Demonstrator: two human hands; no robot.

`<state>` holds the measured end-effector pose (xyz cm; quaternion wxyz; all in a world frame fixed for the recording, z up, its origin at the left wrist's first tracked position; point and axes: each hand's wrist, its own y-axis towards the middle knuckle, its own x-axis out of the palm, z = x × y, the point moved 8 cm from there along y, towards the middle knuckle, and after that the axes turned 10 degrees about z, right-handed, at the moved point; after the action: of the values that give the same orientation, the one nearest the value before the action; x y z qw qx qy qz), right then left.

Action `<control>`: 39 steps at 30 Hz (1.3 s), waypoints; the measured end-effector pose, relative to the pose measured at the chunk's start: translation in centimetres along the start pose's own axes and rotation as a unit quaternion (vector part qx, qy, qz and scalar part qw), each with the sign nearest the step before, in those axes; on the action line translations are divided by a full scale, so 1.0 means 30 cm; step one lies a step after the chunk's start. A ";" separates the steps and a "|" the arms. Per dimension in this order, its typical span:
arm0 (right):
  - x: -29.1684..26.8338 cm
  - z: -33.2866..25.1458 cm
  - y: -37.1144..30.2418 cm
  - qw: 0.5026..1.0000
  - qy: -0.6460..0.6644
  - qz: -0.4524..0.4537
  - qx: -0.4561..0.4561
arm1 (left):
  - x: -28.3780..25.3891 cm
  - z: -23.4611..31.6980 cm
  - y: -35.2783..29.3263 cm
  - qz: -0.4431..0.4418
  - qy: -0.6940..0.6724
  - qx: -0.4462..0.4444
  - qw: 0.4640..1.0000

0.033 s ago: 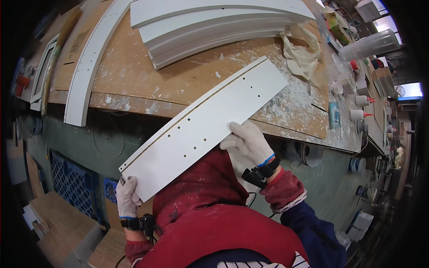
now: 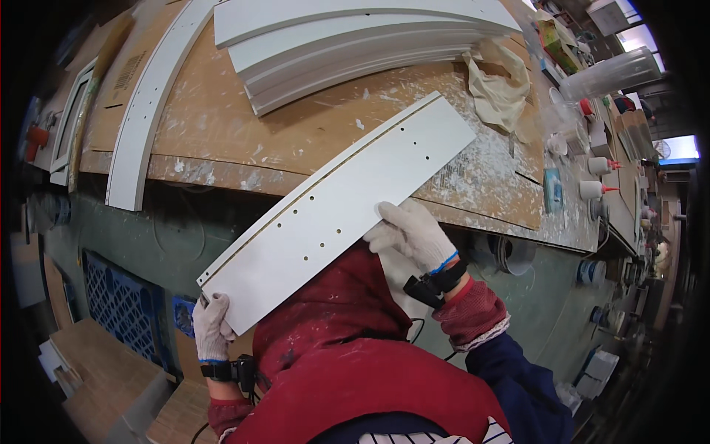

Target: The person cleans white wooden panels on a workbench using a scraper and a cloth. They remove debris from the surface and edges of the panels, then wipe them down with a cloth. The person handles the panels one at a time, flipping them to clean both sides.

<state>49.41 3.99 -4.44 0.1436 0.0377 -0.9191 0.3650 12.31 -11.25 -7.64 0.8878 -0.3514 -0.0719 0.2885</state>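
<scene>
A long white board (image 2: 355,192) slants across the middle, its far right end over the workbench and its near left end in front of it. Several small drilled holes dot its face, and a narrow brown groove runs along the far edge. My left hand (image 2: 213,325), in a white knit glove, is closed on the board's near left corner. My gloved right hand (image 2: 416,235) grips the near edge right of the middle, thumb on top; its other fingers are partly hidden. Below that hand hangs something whitish that I cannot make out.
White boards (image 2: 362,55) lie stacked on the cardboard-covered workbench (image 2: 274,148). Another drilled white board (image 2: 144,111) overhangs its front edge at left. A crumpled cream cloth (image 2: 499,92) and red-tipped bottles (image 2: 595,190) lie to the right. A blue plastic pallet (image 2: 122,303) stands at lower left.
</scene>
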 end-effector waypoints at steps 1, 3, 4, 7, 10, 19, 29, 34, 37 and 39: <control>-0.013 -0.031 -0.022 0.994 -0.104 0.011 0.034 | 0.015 0.017 -0.013 0.006 0.032 0.006 0.999; -0.054 -0.083 -0.049 0.973 -0.232 0.015 -0.014 | 0.032 0.056 -0.035 0.026 0.047 0.012 0.999; -0.108 -0.130 -0.046 0.959 -0.279 0.055 -0.008 | 0.023 0.056 -0.048 0.044 0.052 0.013 0.998; -0.307 -0.447 -0.003 0.885 -0.342 0.220 -0.226 | 0.007 0.027 -0.038 0.020 0.040 0.007 0.999; -0.469 -0.773 0.040 0.588 -0.581 0.418 -0.376 | 0.010 0.030 -0.046 0.042 0.054 -0.009 0.998; -0.881 -0.992 0.415 0.509 -0.676 0.478 -0.236 | 0.031 0.051 -0.062 0.069 0.122 -0.032 0.990; -0.910 -1.011 0.511 0.601 -0.665 0.386 -0.217 | -0.009 0.013 -0.018 0.086 0.116 -0.045 0.989; -0.469 -0.959 0.255 0.542 -0.673 0.409 -0.293 | -0.008 0.033 -0.033 0.074 0.122 -0.055 0.988; -0.085 -0.682 0.094 0.538 -0.653 0.227 -0.482 | 0.002 0.037 -0.040 0.062 0.100 -0.046 0.992; 0.091 -0.395 0.000 0.489 -0.602 0.125 -0.618 | -0.001 0.021 -0.014 0.038 0.086 -0.045 0.995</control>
<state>49.59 12.16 4.58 -0.5057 0.0347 -0.7663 -0.3948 12.27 -11.17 -6.89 0.8621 -0.4174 0.0052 0.2874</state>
